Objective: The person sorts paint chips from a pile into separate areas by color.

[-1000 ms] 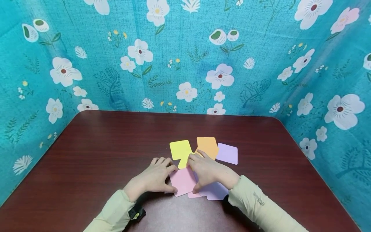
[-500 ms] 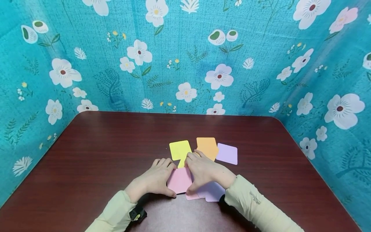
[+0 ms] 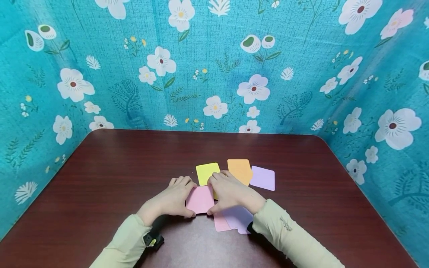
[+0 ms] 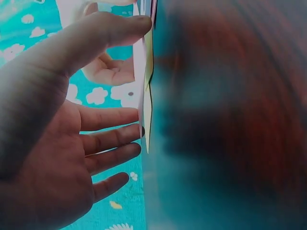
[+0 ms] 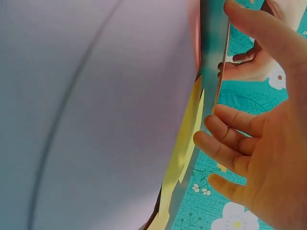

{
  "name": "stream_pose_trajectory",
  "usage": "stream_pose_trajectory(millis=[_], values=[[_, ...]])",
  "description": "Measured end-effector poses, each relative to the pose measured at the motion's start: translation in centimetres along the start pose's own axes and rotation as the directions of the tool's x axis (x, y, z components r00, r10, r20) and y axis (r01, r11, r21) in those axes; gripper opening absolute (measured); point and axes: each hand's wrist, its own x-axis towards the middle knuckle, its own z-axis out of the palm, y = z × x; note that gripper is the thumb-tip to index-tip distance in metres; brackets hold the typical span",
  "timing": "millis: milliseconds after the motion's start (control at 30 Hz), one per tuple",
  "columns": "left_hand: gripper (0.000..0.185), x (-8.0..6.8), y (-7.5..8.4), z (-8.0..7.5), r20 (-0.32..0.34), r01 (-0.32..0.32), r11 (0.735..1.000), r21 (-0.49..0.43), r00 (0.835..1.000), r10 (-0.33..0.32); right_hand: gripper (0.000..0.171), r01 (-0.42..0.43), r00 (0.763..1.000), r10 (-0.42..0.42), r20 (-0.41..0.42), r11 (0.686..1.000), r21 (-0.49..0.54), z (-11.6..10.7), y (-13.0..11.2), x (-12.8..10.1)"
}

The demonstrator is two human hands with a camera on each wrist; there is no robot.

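Note:
A square pink card (image 3: pixel 200 200) with rounded corners lies between my two hands in the head view. My left hand (image 3: pixel 171 200) grips its left side, thumb at the near corner and fingertips at the far one. The right hand (image 3: pixel 234 193) holds the opposite side in the same way. In both wrist views the card is seen edge-on, raised off the table surface, with thumb and fingertips at its edge. A yellow card (image 3: pixel 206 173) lies just beyond the hands. Another pink card (image 3: pixel 222 223) and overlapping lilac cards (image 3: pixel 236 216) lie under and beside the right hand.
Orange cards (image 3: pixel 239 169) overlap at the back, next to a lone lilac card (image 3: pixel 263 178). All lie on a dark reddish wooden table (image 3: pixel 134 160). A turquoise floral cloth (image 3: pixel 201 74) hangs around its back and sides.
Both hands have moved left and slightly away with the pink card between them, which has straightened. More of the lower pink card and the lilac cards now shows.

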Motion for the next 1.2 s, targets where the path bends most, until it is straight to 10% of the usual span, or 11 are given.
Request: stream_pose_trajectory(millis=[1200], values=[[0.075,0.6,-7.4,-2.1,0.017,0.162,0.971,-0.174,0.987,-0.162,0.074,-0.072,0.997,0.07,0.045,0.997,0.029,-0.9,-0.3,7.8]])
